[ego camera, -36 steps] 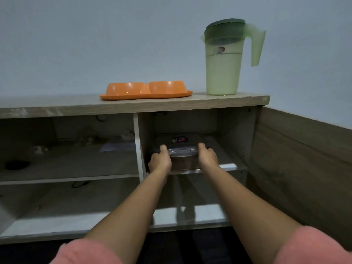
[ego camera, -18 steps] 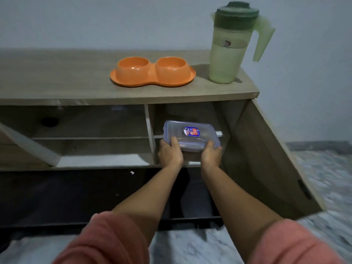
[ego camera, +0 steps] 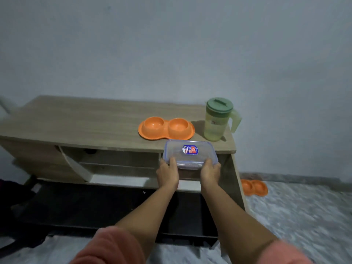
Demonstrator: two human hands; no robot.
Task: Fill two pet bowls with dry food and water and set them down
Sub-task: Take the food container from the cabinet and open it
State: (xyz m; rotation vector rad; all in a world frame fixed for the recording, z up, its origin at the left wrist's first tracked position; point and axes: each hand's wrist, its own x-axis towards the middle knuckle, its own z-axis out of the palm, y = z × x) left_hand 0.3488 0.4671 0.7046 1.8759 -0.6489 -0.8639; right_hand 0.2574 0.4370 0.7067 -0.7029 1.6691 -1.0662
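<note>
My left hand (ego camera: 168,173) and right hand (ego camera: 210,172) have their fingers closed on the lidded food container (ego camera: 190,154). Just beyond my fingers, the orange double bowl (ego camera: 166,128) sits empty on the counter (ego camera: 76,122), the water pitcher (ego camera: 218,119) to its right. Both fills and the setting down remain.

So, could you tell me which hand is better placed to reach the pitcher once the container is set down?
Right. The right hand holds the container on the side nearer the pitcher, whose handle points right.

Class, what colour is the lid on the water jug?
Dark green, on a paler translucent green jug; seen in the head view, the only one.
</note>
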